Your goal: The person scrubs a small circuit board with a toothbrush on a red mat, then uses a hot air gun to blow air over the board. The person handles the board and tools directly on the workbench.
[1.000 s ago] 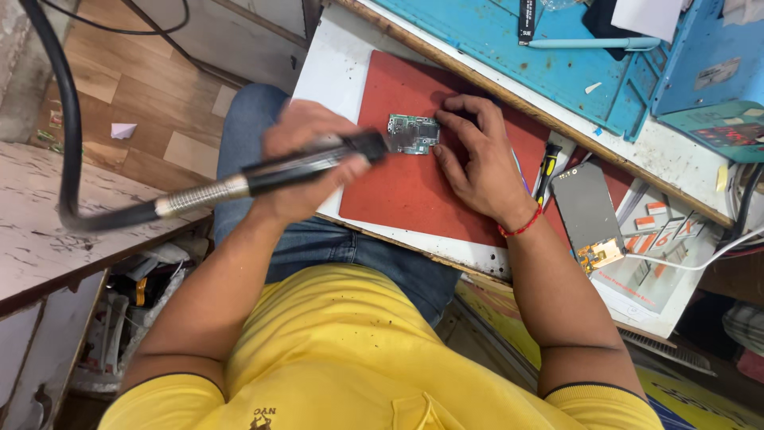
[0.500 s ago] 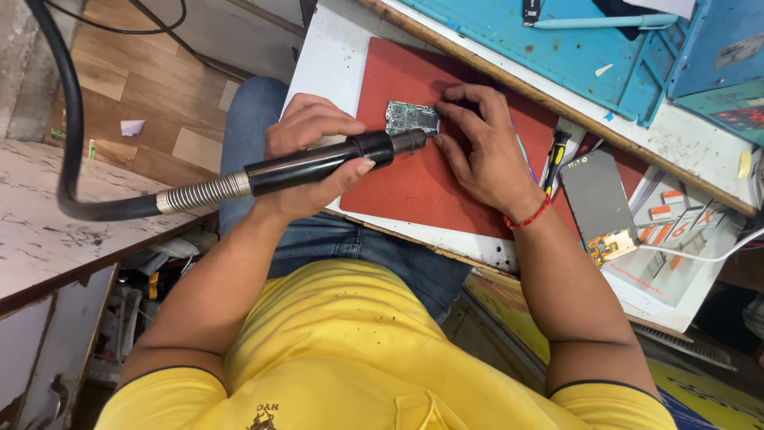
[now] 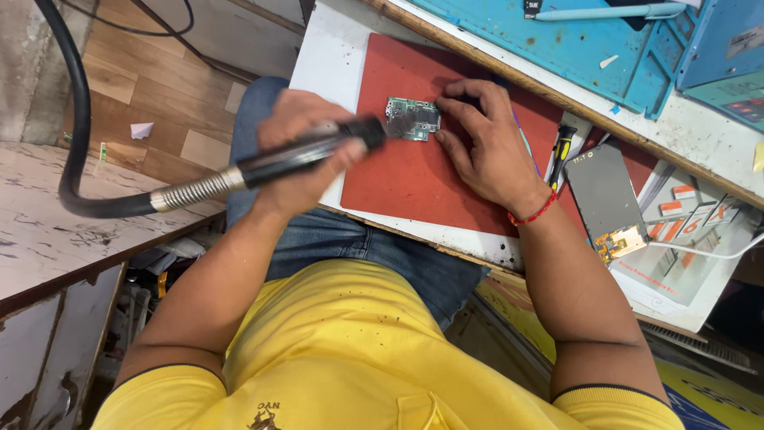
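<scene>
Small green-and-silver circuit board [image 3: 413, 119] lies flat near the top of the red rubber work mat [image 3: 414, 183], pinned there by the right hand [image 3: 487, 147], whose fingers are spread and pressed down along the board's right edge. Left hand [image 3: 301, 151] is wrapped tight around the black barrel of a hot-air handpiece [image 3: 310, 151] on a ribbed metal collar and thick black hose [image 3: 72, 119]; its nozzle tip meets the board's left edge. Step in hand looks like heating a spot on the board. Next move calls for a steady nozzle and fingers kept off the heated zone. Containers: blue plastic parts tray [image 3: 589, 56] beyond the wooden bench rim holds a pale blue pen-like tool [image 3: 605, 12]; its other compartments are hard to read. Grey phone screen panel [image 3: 606, 199] and yellow-handled screwdriver [image 3: 559, 151] lie right of the mat.
</scene>
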